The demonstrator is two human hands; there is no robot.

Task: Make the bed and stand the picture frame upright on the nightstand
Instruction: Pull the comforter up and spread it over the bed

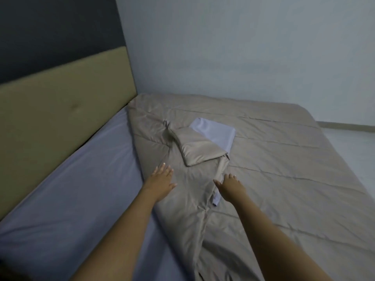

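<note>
While the beige quilted duvet (274,163) lies spread over most of the bed, we see both bare arms reaching forward across it. Our left hand (162,182) rests flat on the folded-back edge of the duvet, fingers spread wide and holding nothing. Our right hand (230,186) lies palm down just beside a turned-over flap, fingers loosely splayed, thumb near the pale lilac lining; we cannot tell whether it pinches any cloth. A folded corner of the duvet (199,148) sits just beyond the hands, showing its lilac underside (216,131). To the left, the smooth lilac fitted sheet (77,199) is uncovered up to the padded tan headboard (60,110). A pale grey-blue wall (243,47) runs along the far side of the bed. The picture frame and nightstand are out of view.
</note>
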